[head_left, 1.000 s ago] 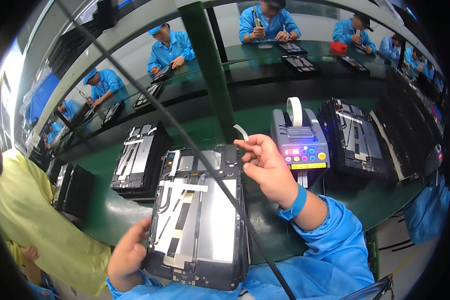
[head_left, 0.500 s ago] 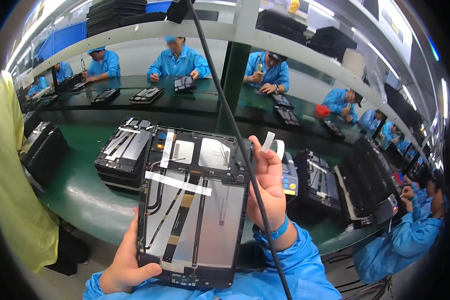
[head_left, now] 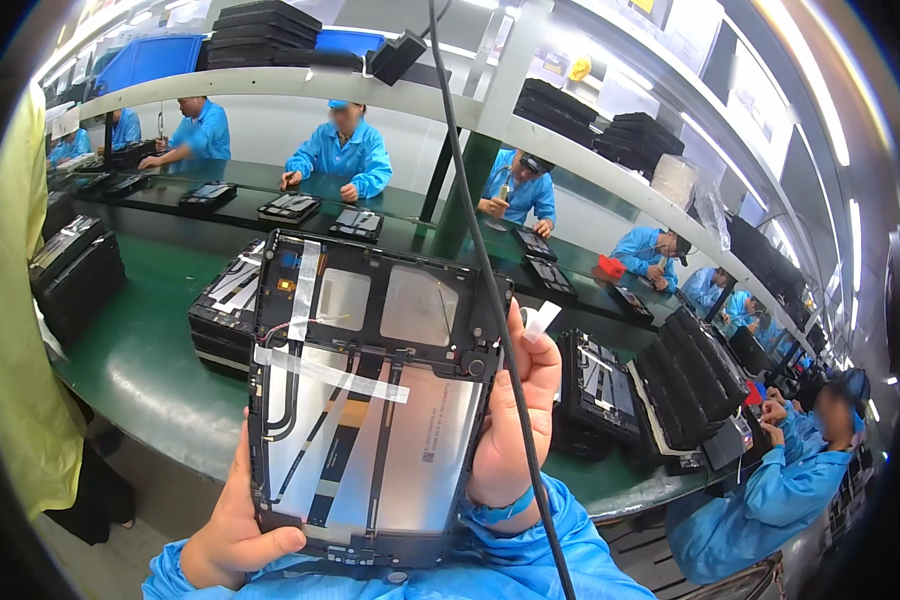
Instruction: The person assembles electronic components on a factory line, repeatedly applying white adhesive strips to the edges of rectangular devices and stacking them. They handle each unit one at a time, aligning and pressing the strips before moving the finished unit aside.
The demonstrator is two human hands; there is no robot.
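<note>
An opened tablet point(head_left: 410, 470), with its back off and its silver inside facing me, is held up between my hands. My left hand point(head_left: 235, 530) grips the lower left corner, thumb over the front edge. Along the right edge, my right hand point(head_left: 515, 430) steadies it with bent fingers. A short strip of white tape point(head_left: 542, 321) sticks out from those fingertips. Two longer white tape strips lie on the tablet: an upright one point(head_left: 305, 290) at upper left, and a slanted one point(head_left: 370, 380) over the flat dark cables. Part of my right hand is hidden by a hanging black cable.
The black cable point(head_left: 454, 120) hangs close before me. On the green bench point(head_left: 150, 390) stand stacks of opened tablets, left point(head_left: 232, 320) and right point(head_left: 595, 390), beside black trays point(head_left: 695, 370). Co-workers in blue sit opposite and at right; a person in yellow-green point(head_left: 20, 300) stands left.
My view has shifted. The tablet and both hands now sit further left in it. My right fingers are more bent around the tape strip, and the yellow-buttoned device behind that hand no longer shows.
</note>
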